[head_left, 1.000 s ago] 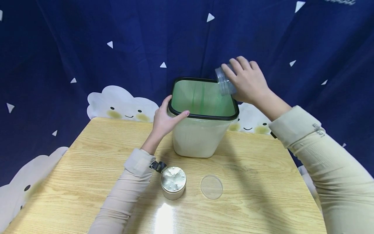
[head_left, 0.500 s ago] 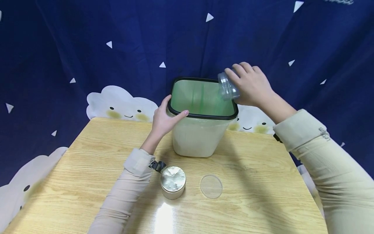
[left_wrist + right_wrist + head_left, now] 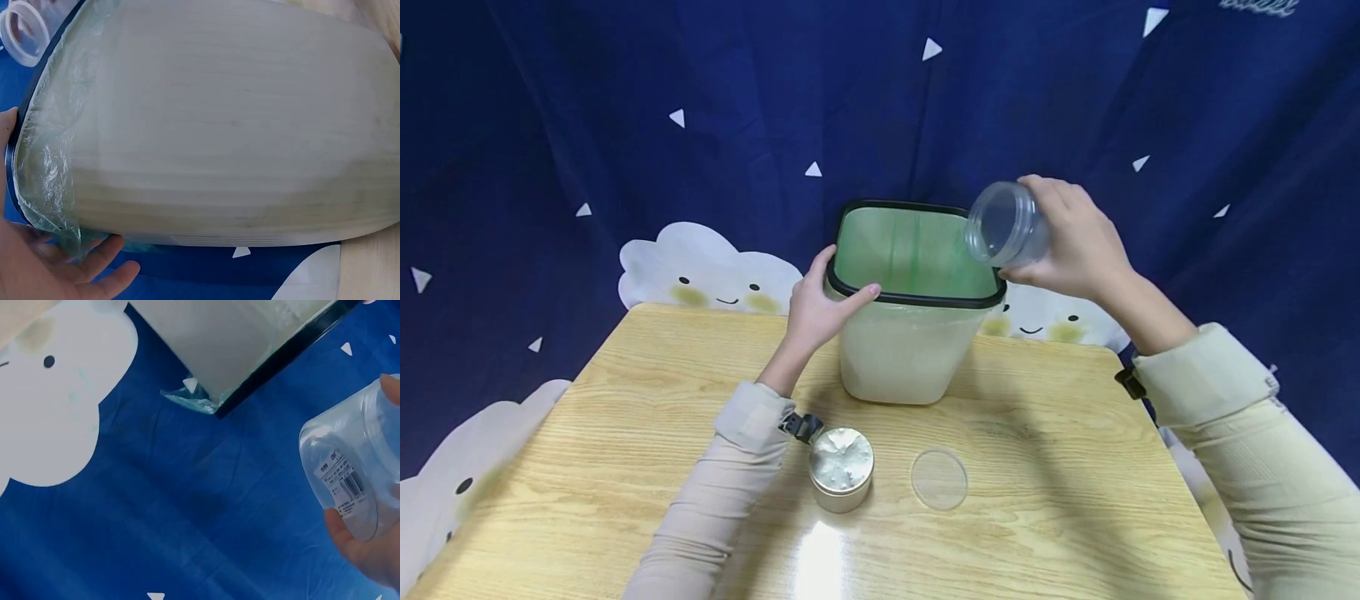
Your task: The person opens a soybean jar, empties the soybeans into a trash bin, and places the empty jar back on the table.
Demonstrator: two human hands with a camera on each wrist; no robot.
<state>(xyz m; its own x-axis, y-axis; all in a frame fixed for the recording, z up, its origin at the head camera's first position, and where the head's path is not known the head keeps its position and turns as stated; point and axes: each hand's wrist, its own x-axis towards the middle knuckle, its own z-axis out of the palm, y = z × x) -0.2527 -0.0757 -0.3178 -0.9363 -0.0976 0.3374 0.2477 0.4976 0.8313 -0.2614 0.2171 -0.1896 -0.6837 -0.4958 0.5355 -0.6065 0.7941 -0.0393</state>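
Wooden table point(image 3: 625, 467): our left hand point(image 3: 816, 308) grips the bin point(image 3: 910, 350) at its 9 o'clock rim; our right hand point(image 3: 1075, 246) holds the tilted clear jar point(image 3: 1003, 225) above the 2 o'clock corner.

**What the views leave out**

The bin's point(image 3: 917, 325) floor is out of sight below its black rim, so its contents cannot be told. In the left wrist view the bin point(image 3: 225, 125) overflows the frame, and the left hand point(image 3: 56, 269) is cut off at the bottom left corner. In the right wrist view the right hand point(image 3: 375, 550) shows only as a sliver behind the clear jar point(image 3: 353, 469), whose label print is too small to read. The table's point(image 3: 625, 400) near edge runs out of the head view.
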